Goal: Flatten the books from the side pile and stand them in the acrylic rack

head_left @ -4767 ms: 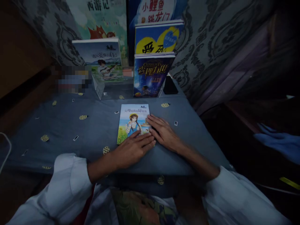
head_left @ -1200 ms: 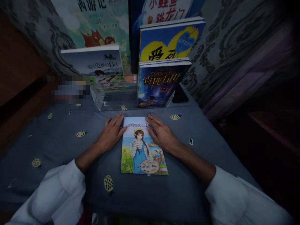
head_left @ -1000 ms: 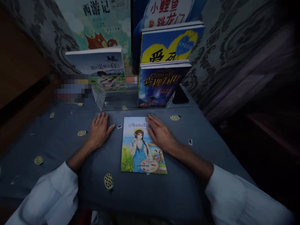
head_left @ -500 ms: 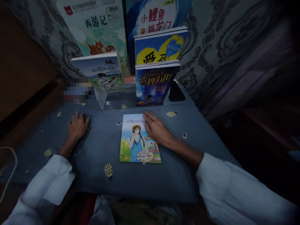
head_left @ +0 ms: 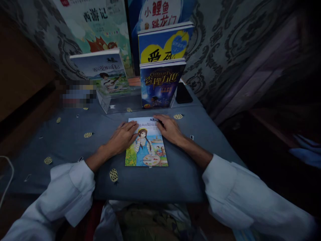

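Observation:
A thin book with a girl in blue overalls on its cover lies flat on the grey-blue tablecloth. My left hand rests flat on the book's upper left corner, fingers stretched out. On the upper right corner lies my right hand, fingers also extended and pressing the cover. Both arms wear white sleeves.
Behind the book a clear stand holds a pale book and a dark blue book, with a yellow-and-blue book above. Two posters lean on the patterned wall. A black phone lies at the right. A white cable hangs at the left edge.
My left hand came back from the cloth at the left and now lies on the book's upper left corner. The right hand stayed on the upper right corner.

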The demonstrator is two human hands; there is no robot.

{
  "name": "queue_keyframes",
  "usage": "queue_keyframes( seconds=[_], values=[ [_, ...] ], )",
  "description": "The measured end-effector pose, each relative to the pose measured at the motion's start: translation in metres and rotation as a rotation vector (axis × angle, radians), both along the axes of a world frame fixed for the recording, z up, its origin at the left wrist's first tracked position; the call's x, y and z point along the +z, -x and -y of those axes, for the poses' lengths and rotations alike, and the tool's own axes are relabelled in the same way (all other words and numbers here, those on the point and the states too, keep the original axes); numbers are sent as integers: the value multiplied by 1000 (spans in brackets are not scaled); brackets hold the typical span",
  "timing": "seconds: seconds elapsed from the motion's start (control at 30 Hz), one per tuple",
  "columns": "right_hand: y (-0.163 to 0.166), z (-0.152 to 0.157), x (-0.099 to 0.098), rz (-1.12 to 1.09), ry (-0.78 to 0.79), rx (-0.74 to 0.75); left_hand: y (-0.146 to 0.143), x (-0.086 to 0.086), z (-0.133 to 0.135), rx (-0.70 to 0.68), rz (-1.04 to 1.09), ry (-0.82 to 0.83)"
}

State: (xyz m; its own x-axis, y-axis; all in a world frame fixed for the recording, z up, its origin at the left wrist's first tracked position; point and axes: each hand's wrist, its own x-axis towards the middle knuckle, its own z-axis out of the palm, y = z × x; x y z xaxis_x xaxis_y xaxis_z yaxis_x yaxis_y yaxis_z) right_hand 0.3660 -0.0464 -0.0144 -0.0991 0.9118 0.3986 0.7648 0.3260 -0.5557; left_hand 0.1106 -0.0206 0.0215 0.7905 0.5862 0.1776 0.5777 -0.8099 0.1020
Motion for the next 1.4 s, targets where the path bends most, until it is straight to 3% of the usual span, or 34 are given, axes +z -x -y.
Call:
queue_keyframes(
  seconds=[0.33, 0.47, 0.77, 1.03, 1.13, 1.3, 1.4],
  values=[
    [-13, -5, -1, -126, 26, -16, -65, -2, -17, -159, -6, 10],
    [-15, -5, 0, -147, 35, -17, -78, -1, -10, -180, -5, 8],
    [-10, 1, 13, -134, 54, -8, -76, 6, 11, -196, -54, 23],
    [0, 8, 21, -136, 20, 72, -41, 7, 8, -323, 8, 55],
    [2, 10, 22, -125, 12, 59, -26, 2, 0, -230, 35, 63],
    [3, 11, 21, -115, 1, 54, -6, 1, -23, 115, -5, -1],
    [2, 10, 20, -134, 25, 19, -4, 4, -29, 171, -22, -30]
  ],
)
